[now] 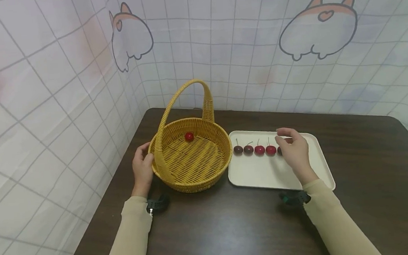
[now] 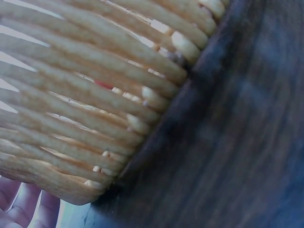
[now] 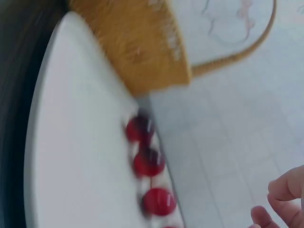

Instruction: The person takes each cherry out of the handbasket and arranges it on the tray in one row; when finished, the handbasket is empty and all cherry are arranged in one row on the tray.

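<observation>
A yellow wicker basket (image 1: 194, 185) with an arched handle stands on the left part of the table, with one red cherry (image 1: 189, 136) inside. My left hand (image 1: 143, 167) holds the basket's left side at the rim, its fingers (image 2: 23, 206) also showing at the lower left of the left wrist view. To the right, several cherries (image 1: 260, 150) with stems lie in a row on a white tray (image 1: 263, 175). Over the row's right end hovers my right hand (image 1: 295, 152), thumb and fingers bent and apart. It partly hides the dark cherries (image 1: 280, 151) there.
The dark wooden table (image 1: 216, 227) has rounded corners and extends in front of the basket and right of the tray. Grid-patterned cloth walls (image 1: 243, 79) with cartoon drawings stand behind and left. Both wrists wear dark bands.
</observation>
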